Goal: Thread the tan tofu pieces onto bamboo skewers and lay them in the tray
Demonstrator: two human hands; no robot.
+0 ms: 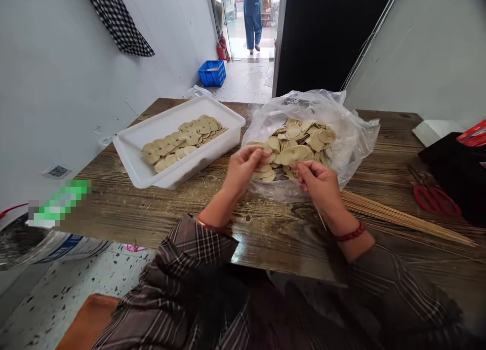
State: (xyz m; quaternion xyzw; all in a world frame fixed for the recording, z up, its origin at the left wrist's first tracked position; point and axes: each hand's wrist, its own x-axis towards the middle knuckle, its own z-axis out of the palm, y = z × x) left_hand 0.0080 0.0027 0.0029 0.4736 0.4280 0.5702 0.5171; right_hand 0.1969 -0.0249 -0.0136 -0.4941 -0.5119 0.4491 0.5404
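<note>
Thin, pale tan round slices (294, 155), whose kind I cannot make out, lie heaped in an open clear plastic bag (353, 137). Over the near side of the heap my left hand (245, 167) is closed, pinching a slice between thumb and fingers. My right hand (321, 180) is also closed, with a thin wooden skewer (320, 216) jutting out below it; its other end is hidden by the fingers and slices. To the left stands a white plastic tray (127, 150), holding rows of overlapping slices (174, 142) with skewer tips poking out.
Loose bamboo skewers (410, 218) lie on the wooden table (182, 213) at right, near red-handled scissors (433, 195) and a black container (448, 162). Beyond the table are a blue crate (212, 74) and a person (253, 18) in the doorway.
</note>
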